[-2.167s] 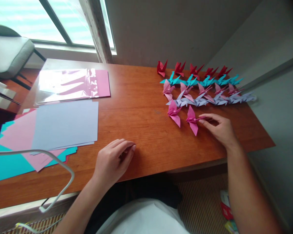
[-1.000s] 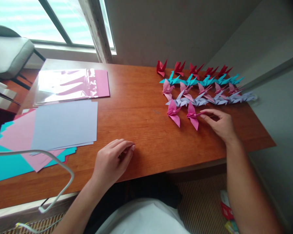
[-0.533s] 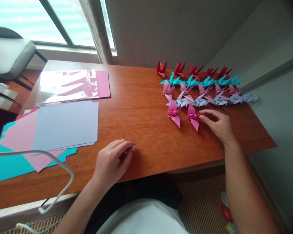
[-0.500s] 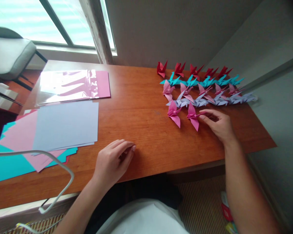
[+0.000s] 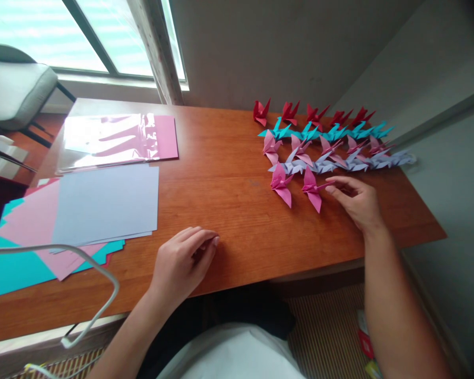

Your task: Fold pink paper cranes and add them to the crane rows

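Note:
My right hand (image 5: 357,202) pinches the pointed tip of a magenta origami crane (image 5: 312,189), which stands on the table. To its left is another magenta crane (image 5: 281,184). My left hand (image 5: 187,255) rests near the table's front edge, fingers curled and thumb tip meeting the index finger, with nothing visible in it. Behind the magenta pair run rows of folded cranes: lavender cranes (image 5: 324,164), light pink cranes (image 5: 272,147), turquoise cranes (image 5: 308,130) and, at the back, red cranes (image 5: 262,112).
On the left of the wooden table (image 5: 217,173) lie lavender sheets (image 5: 106,202), pink paper (image 5: 29,213) and turquoise paper (image 5: 16,268). A clear plastic packet (image 5: 110,139) with magenta paper is behind them. A white cable (image 5: 112,287) loops over the front left edge. A chair (image 5: 19,89) stands beyond.
My right hand has shifted very slightly to the right along the crane's tip. The crane and my left hand stay practically where they were.

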The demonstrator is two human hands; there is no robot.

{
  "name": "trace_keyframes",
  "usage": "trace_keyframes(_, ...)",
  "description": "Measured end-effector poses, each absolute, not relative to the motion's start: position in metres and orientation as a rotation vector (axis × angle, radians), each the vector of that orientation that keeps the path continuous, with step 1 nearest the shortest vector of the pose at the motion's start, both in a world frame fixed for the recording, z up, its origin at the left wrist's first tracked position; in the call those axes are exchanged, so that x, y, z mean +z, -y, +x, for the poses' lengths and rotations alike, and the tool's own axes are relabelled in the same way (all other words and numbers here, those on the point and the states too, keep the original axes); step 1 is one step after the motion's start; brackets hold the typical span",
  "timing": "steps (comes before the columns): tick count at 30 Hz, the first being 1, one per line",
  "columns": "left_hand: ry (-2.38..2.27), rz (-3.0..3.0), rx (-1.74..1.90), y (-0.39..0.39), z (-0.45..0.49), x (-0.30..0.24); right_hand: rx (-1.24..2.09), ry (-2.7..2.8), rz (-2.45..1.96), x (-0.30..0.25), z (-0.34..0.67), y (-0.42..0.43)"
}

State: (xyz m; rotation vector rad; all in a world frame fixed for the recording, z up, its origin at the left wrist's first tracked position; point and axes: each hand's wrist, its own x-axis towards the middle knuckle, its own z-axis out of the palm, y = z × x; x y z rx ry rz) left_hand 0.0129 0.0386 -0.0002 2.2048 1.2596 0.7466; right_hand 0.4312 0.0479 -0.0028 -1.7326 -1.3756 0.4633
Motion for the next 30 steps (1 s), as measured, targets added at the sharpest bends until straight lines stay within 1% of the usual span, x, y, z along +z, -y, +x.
trace_keyframes(4,-1.261,2.198,0.752,-0.038,0.013,-0.002,0.341,1.261,-1.751,-0.001,0.427,-0.034)
trace_keyframes(6,-1.26,2.197,0.753,-0.038,0.013,-0.003,0.234,1.185,-1.731,0.0,0.417,-0.026)
trace_keyframes(8,-1.258,2.199,0.747,-0.037,0.012,-0.003,0.197,1.157,-1.711,0.001,0.401,-0.017)
trace_keyframes(15,-1.237,2.219,0.76,-0.038,0.01,-0.003,0.25,1.248,-1.805,0.002,0.348,0.011)
trace_keyframes(20,-1.232,2.233,0.767,-0.037,0.01,-0.004,0.25,1.297,-1.907,-0.011,0.346,0.023)
trace_keyframes(25,-1.209,2.241,0.777,-0.037,0.01,-0.005,0.121,1.22,-2.051,-0.02,0.349,0.023)
trace_keyframes(30,-1.208,2.243,0.787,-0.037,0.009,-0.004,0.075,1.295,-2.088,-0.019,0.349,0.014)
